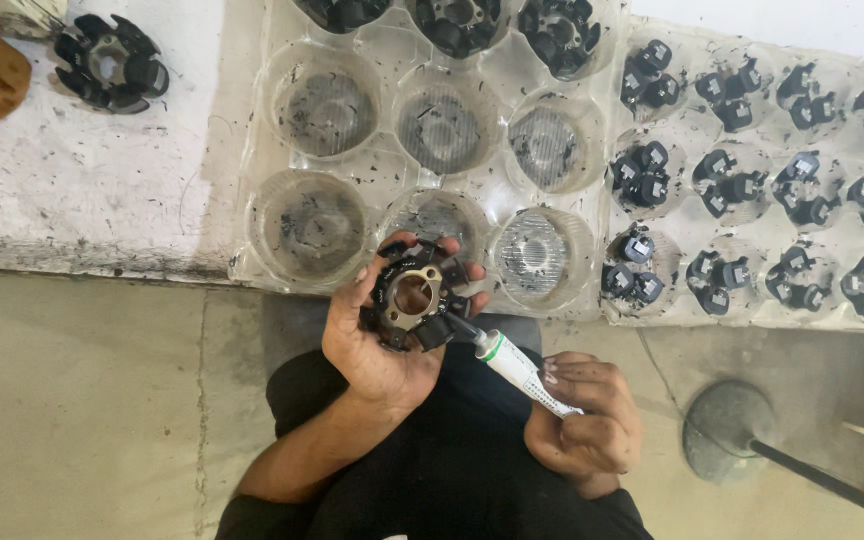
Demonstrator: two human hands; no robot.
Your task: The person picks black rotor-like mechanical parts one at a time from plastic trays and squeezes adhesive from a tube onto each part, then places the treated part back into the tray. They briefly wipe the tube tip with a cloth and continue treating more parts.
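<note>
Stator core in left hand's closed grip, white green-banded tube in right hand's closed grip

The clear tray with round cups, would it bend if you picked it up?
Probably. The tray looks like thin see-through plastic, so it would likely flex and feel light. The parts at one end might make it tip.

A workshop: trays of black machine parts.
</note>
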